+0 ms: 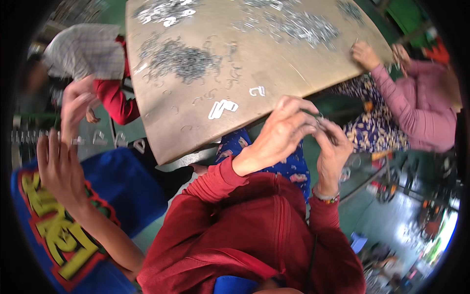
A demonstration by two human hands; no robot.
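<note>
My left hand (283, 128) and my right hand (333, 147) meet in front of my chest, just off the table's near edge. Fingers of both are pinched close together at the tips. Whatever they hold there is too small and too covered to name; a small dark, metallic-looking bit shows between the tips. Nearest to them on the table (264, 68) lie a pale flat metal loop (256, 91) and a little group of white oblong rings (223, 109). Behind these, a heap of thin grey metal pieces (188, 61) spreads out, some hook-shaped.
More metal pieces (303, 27) are heaped at the far side. At left, a co-worker in a blue shirt (122, 181) holds hands (61, 171) raised; another leans in, wearing a checked top (88, 51). A person in a pink sleeve (391, 93) works at the table's right edge.
</note>
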